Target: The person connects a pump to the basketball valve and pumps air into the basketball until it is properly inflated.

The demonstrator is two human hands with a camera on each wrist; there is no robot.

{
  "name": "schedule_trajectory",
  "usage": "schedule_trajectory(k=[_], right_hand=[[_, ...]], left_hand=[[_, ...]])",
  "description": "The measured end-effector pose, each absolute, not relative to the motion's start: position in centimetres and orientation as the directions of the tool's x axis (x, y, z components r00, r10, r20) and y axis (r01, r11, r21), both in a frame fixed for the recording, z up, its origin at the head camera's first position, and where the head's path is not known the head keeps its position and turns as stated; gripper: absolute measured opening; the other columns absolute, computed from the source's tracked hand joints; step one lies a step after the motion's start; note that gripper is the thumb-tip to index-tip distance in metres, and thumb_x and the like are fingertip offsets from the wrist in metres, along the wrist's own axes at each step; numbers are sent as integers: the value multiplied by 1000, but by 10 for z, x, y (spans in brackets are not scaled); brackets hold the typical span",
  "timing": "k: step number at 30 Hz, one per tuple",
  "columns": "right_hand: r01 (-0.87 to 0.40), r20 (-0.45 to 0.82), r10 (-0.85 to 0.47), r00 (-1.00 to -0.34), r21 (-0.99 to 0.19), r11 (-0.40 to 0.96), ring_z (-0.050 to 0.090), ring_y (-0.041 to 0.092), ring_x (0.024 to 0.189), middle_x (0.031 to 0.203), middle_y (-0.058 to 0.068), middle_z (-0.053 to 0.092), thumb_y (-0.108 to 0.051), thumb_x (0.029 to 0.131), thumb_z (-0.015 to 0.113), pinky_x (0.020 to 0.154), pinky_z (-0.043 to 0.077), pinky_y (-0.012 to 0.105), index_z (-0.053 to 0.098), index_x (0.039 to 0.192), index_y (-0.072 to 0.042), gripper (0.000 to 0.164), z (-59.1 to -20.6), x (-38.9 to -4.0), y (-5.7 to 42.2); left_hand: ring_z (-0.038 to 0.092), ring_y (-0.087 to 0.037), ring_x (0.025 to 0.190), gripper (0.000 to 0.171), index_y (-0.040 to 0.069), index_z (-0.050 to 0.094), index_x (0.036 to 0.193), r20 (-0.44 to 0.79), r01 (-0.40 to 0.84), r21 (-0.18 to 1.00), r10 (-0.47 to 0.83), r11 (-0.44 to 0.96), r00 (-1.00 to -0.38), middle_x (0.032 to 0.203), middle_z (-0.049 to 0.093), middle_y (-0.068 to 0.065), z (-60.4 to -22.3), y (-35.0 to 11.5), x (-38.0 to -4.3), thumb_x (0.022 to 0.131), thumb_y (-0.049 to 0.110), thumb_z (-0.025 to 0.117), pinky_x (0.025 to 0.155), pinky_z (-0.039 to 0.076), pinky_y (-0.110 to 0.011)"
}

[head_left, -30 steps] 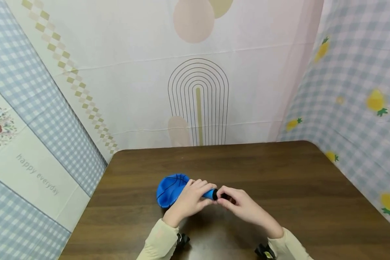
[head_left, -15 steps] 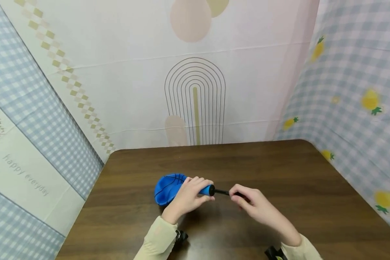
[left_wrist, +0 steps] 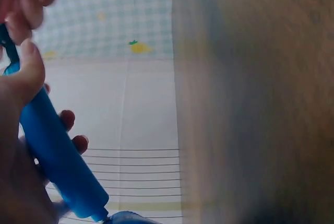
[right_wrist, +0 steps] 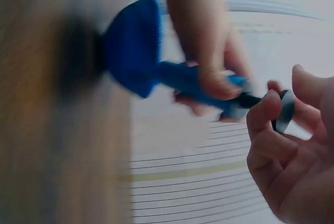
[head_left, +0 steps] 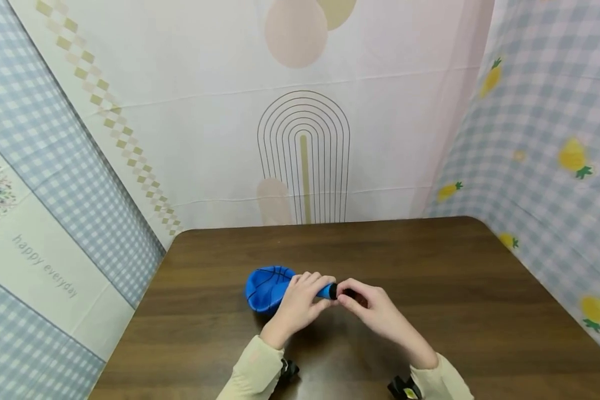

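Note:
A limp, partly collapsed blue ball (head_left: 262, 294) with black basketball lines lies on the wooden table, left of both hands. Joined to it is a blue hand pump (left_wrist: 58, 153), its narrow nozzle end meeting the ball in the left wrist view. My left hand (head_left: 300, 303) grips the pump's barrel, fingers wrapped round it. Just to the right, my right hand (head_left: 377, 314) holds the dark pump handle (right_wrist: 284, 112) with curled fingers, close against the barrel's black end cap (head_left: 333, 291). A short length of black rod shows between barrel and handle in the right wrist view.
The brown wooden table (head_left: 420, 266) has rounded far corners. A pale patterned cloth (head_left: 205, 144) hangs behind it. Checked cloths hang at the left (head_left: 55, 105) and right (head_left: 535, 122) sides.
Half a second ago the right hand had drawn the handle out rightward, baring the black rod. Now it is back near the barrel, the rod mostly inside. The left hand keeps its grip.

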State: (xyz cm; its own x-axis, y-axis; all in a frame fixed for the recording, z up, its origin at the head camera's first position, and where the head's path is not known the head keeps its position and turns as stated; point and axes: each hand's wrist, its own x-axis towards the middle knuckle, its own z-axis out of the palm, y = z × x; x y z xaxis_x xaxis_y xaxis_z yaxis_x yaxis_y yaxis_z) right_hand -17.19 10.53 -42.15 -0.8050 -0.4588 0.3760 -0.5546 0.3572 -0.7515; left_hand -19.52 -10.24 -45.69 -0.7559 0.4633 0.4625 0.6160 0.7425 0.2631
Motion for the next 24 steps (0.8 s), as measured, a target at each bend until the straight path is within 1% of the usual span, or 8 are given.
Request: schedule_trajectory(k=[2,5,8,11,14,19,22,24], right_hand=[[-546,388,-418,-821,-747,379,47,-1,57,80,-6,61,-20,96,58,53,44,22,64,100,-21,7,-411,-163,111],[-553,431,-360,-827,-736,390,45,-2,53,79,-7,60,-18,95,59,50,43,22,65,101,-23,9,-395,-148,119],[-587,482,-341,-807,-717,377,43,-3,50,74,-6,58,-13,95,59,48,42,22,64,101,-21,11,-387,-140,121],[-635,516,-379,-768,-689,348,43,-3,51,67,-4,53,-8,95,58,48,43,21,62,101,-20,14,-391,-145,114],[-639,494,-431,-755,-703,314,44,-3,51,66,-3,51,-8,96,55,48,43,21,61,100,-17,12,-405,-156,102],[-558,391,-460,-797,-769,313,45,-1,51,71,-1,56,-16,98,53,49,44,22,60,99,-13,7,-425,-172,87],[-531,367,-446,-817,-781,329,46,0,52,68,3,55,-18,98,54,50,43,22,60,98,-13,8,-427,-173,86],[-524,363,-430,-827,-775,353,45,-1,53,68,0,56,-20,97,55,52,43,21,60,97,-14,8,-422,-169,88]], left_hand=[[56,-17,101,37,21,59,123,469,599,293,434,745,-769,106,63,4,-458,-102,-196,91,38,64,96,42,-43],[55,-16,101,33,24,57,122,479,572,312,395,759,-784,103,60,5,-458,-105,-197,91,34,63,98,41,-44],[53,-17,103,33,24,55,123,467,569,333,392,752,-793,103,58,4,-457,-108,-199,92,32,62,99,39,-44],[54,-18,104,35,22,54,124,447,583,352,415,732,-792,106,59,2,-456,-108,-198,92,31,63,99,40,-46],[54,-19,107,36,19,55,124,431,594,368,435,715,-791,109,61,0,-457,-104,-195,91,31,63,99,39,-47],[54,-16,107,34,18,56,123,416,611,389,460,690,-784,111,61,1,-461,-95,-193,92,32,62,99,40,-45],[54,-15,106,35,19,56,123,424,618,355,469,701,-775,111,62,3,-462,-95,-194,92,34,62,99,41,-45],[55,-15,107,36,19,56,125,427,624,323,479,711,-767,112,62,3,-461,-98,-195,93,34,61,99,41,-45]])
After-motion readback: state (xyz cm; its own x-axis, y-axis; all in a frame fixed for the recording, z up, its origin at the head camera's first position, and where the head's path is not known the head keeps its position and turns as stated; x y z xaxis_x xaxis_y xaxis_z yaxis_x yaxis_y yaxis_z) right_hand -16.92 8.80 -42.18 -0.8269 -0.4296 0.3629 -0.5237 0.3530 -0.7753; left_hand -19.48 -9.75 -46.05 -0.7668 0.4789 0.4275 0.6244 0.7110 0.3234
